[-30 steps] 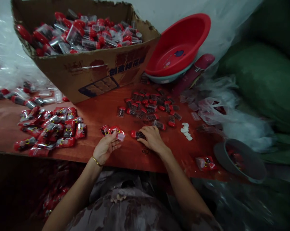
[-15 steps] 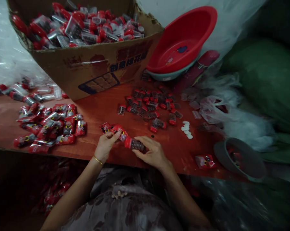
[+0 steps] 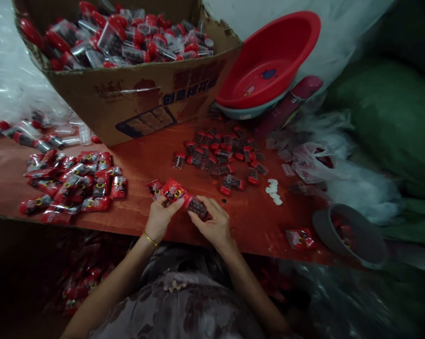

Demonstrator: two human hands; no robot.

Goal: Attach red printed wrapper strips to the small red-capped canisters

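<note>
A clear tube of dark pellets (image 3: 197, 205) lies just below the centre of the frame, slanting from upper left to lower right. Its lower-right part sits in the grip of the right hand (image 3: 214, 223), thumb below and fingers curled over the top; the pellet-filled middle shows between them. The tube's red end points up and left, past the fingertips, and meets a red printed wrapper (image 3: 172, 189). Whether that end is inside the wrapper cannot be told.

The left hand (image 3: 158, 220) pinches the wrapper's lower edge, its thumb close to the tube's red end. Just behind these fingers, a red packet (image 3: 154, 187) lies on the reddish table (image 3: 145, 165).

Farther out, loose red-capped tubes (image 3: 222, 155) are scattered right of centre, near some white pieces (image 3: 273, 192). Filled red packets (image 3: 74, 186) lie heaped at the left, and a cardboard box (image 3: 138, 103) full of tubes fills the upper left.
</note>
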